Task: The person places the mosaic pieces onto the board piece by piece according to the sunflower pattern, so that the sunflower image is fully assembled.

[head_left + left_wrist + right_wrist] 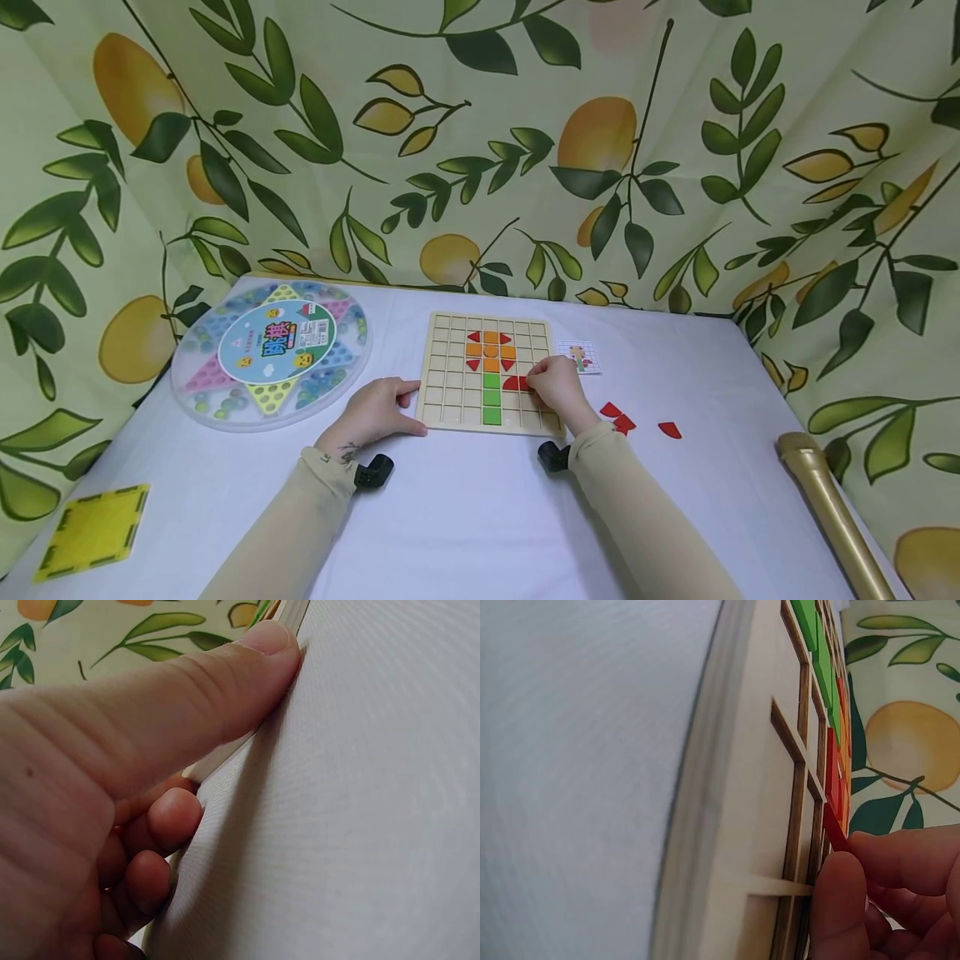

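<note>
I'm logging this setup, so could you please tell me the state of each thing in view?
Wooden board, flat, partly filled
Left hand, touching the board's edge
Right hand, pinching a red piece
Loose red pieces, off the board
Card, printed side up
Round game box, flat, label up
Yellow square, flat
Gold microphone, lying down

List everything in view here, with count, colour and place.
curtain: one, patterned cream, back
tablecloth: one, white, below
board: one, pale wood, centre
tiles: three, green, on the board
orange pieces: at least five, orange, on the board
red pieces: about six, red, on the board
loose pieces: at least three, red, right of board
card: one, white, printed, right of board
game box: one, multicoloured, left
square: one, yellow, near left corner
microphone: one, gold, right edge
sleeves: two, beige, both arms
wrist cameras: two, black, at cuffs
left hand: one, bare, touching board's left edge
right hand: one, bare, pinching a red piece
</note>
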Demonstrator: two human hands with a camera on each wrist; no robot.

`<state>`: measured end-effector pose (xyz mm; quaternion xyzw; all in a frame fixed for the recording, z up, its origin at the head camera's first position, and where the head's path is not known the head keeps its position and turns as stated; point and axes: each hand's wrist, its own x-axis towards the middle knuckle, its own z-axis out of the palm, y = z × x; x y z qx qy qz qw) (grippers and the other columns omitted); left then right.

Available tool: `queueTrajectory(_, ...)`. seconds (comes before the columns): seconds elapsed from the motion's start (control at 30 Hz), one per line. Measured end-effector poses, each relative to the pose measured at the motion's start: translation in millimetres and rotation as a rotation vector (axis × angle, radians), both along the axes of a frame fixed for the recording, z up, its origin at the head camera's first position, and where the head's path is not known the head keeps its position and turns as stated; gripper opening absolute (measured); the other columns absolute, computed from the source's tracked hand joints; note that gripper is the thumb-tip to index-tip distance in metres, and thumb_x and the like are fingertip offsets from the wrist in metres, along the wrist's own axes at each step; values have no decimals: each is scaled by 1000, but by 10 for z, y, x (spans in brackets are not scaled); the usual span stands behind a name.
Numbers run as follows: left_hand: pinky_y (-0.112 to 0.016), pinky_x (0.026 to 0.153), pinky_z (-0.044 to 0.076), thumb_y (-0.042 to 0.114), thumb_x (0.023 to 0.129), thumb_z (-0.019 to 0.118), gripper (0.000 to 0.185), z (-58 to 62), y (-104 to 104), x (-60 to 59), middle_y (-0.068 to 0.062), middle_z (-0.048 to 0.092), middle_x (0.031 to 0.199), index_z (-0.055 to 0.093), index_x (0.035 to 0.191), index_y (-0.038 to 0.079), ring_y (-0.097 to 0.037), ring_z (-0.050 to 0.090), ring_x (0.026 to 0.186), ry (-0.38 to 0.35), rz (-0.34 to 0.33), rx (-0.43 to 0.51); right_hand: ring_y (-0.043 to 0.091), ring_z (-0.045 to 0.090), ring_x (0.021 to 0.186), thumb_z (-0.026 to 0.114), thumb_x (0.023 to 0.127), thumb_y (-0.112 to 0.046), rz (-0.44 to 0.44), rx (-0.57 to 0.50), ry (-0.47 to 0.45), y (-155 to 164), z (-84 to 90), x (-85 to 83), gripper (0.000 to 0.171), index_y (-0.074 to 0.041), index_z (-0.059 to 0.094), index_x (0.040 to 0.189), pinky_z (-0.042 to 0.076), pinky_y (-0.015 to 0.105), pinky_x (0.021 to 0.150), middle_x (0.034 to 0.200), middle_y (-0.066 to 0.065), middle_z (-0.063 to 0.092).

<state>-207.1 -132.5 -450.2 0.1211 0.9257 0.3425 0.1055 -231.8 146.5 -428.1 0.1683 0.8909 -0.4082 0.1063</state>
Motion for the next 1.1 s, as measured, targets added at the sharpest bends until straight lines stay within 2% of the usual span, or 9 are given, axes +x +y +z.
queueTrajectory(0.27, -28, 61, 30, 32, 54, 89, 80, 7, -13, 3, 1, 47, 73, 59, 125, 9, -15, 41, 65, -1, 6, 5, 18, 54, 59, 62, 86, -11, -8, -4, -2, -27, 23, 4, 8, -4, 65, 87, 44, 23, 51, 86, 11, 58)
queueTrajectory(0.53, -28, 61, 30, 31, 54, 89, 80, 6, -21, 7, 0, 47, 73, 59, 126, 10, -15, 41, 65, -5, 13, 9, 18, 53, 64, 62, 86, -10, 15, 42, 2, -42, 30, 11, 8, -3, 65, 85, 43, 22, 50, 83, 10, 58)
queueTrajectory(0.67, -28, 61, 30, 31, 54, 89, 81, -5, -18, 11, 0, 47, 72, 59, 126, 10, -15, 41, 65, -2, 10, 10, 20, 52, 75, 61, 87, -17, 37, 60, 41, 21, 97, 43, 15, -3, 64, 91, 43, 24, 57, 88, 10, 58)
queueTrajectory(0.83, -28, 61, 30, 32, 54, 89, 81, -6, -6, 9, 1, 47, 72, 59, 126, 10, -15, 41, 65, -1, 2, 13, 26, 51, 88, 56, 89, -20, 24, 101, 113, 304, 329, 122, 26, 1, 63, 102, 43, 32, 69, 102, 16, 59)
queueTrajectory(0.97, -28, 61, 31, 32, 54, 89, 80, -14, -6, -1, 0, 47, 72, 59, 125, 10, -15, 41, 65, -6, 8, 12, 30, 50, 95, 54, 91, -21, -46, 108, 79, 692, 470, 219, 31, 1, 60, 111, 45, 38, 77, 111, 19, 56)
queueTrajectory(1.1, -28, 61, 30, 31, 54, 89, 79, -25, -9, -8, 0, 48, 72, 60, 124, 9, -15, 41, 65, -4, 7, 16, 35, 49, 101, 53, 92, -23, -111, 143, 24, 1102, 481, 374, 36, 2, 56, 118, 46, 44, 81, 118, 23, 52)
